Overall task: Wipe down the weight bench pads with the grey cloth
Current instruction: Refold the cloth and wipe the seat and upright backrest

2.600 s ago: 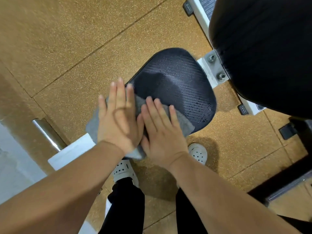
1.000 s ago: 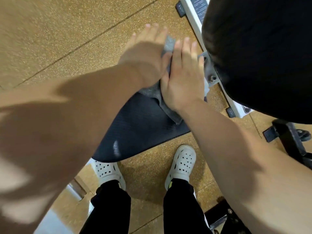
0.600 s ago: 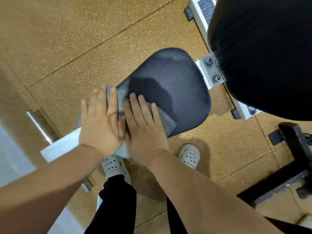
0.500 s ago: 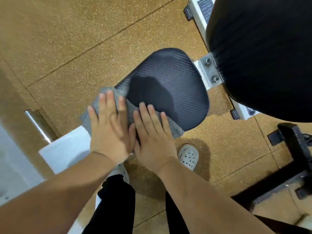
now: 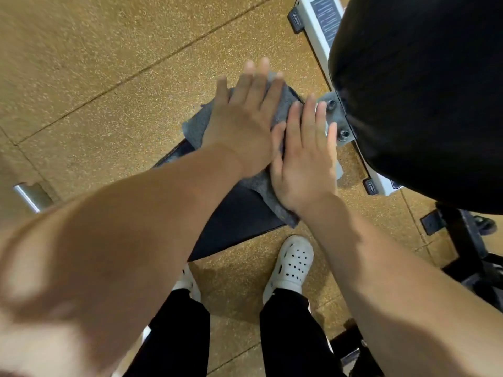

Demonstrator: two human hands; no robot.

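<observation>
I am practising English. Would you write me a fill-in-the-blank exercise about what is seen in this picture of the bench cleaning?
1. The left hand and right hand press flat on a ____ cloth.
2. The seat pad beneath the cloth is ____.
3. The metal bracket beside the right fingertips shows ____ bolts.
4. The perforated clog is ____.
Missing words: grey; black; two; white.
</observation>
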